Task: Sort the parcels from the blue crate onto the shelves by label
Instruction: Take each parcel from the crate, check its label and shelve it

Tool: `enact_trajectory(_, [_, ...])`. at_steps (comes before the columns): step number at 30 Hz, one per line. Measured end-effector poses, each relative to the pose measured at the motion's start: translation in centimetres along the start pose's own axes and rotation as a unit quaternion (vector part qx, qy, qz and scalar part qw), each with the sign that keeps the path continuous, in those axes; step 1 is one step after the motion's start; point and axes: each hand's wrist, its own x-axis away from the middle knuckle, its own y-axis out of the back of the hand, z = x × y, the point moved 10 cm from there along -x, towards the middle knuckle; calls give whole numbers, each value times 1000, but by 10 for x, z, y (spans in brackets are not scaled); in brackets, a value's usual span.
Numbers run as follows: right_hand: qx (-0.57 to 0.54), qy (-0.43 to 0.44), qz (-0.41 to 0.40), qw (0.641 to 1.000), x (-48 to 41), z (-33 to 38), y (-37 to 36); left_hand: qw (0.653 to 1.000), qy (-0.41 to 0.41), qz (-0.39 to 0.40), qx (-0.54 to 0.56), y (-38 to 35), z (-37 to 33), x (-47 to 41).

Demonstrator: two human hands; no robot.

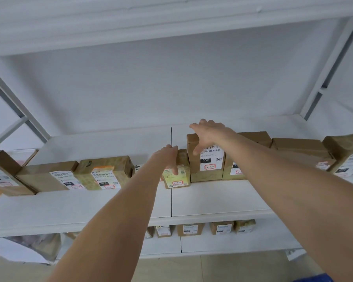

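Both arms reach up to a white shelf (212,198) that carries a row of brown cardboard boxes along its middle.

The left hand (167,157) grips a small box (181,176) with a yellow label. Its fingers lie over the top and its thumb presses down the front face. A red-ringed handwritten mark at the bottom of the label looks like 3-3-5. This small box stands on the shelf where two shelf boards meet, touching the tall box (208,169) on its right.

The right hand (208,135) is spread over the top front corner of the tall box. Its fingers are fairly straight and its thumb hangs in front of the box's face. I cannot tell how firmly it presses. The white label on the tall box reads 060-06B-A05, with 060 on a black bar and a red-ringed 3-3-6 below. The two hands are close together but apart, each on its own box.

Left of the small box stands a box with an 010 label (104,174), then a flatter box with an 060 label (55,176), and another box (0,174) at the far left edge. More brown boxes (300,147) run to the right behind the right forearm, their labels partly hidden or blurred.

On the lower shelf (232,245) stands a second row of small boxes (190,228). A pale plastic bag (29,247) lies at its left end.
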Motion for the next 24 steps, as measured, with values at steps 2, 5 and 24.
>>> enact_trajectory(2, [-4, 29, -54, 998, 7, 12, 18, 1000, 3, 2, 6, 9, 11, 5])
enact_trajectory(5, [1, 100, -154, 983, 18, 46, 41, 998, 41, -48, -13, 33, 44, 19])
enact_trajectory(24, [25, 34, -26, 999, -44, 105, -72, 993, 45, -42, -100, -51, 89, -29])
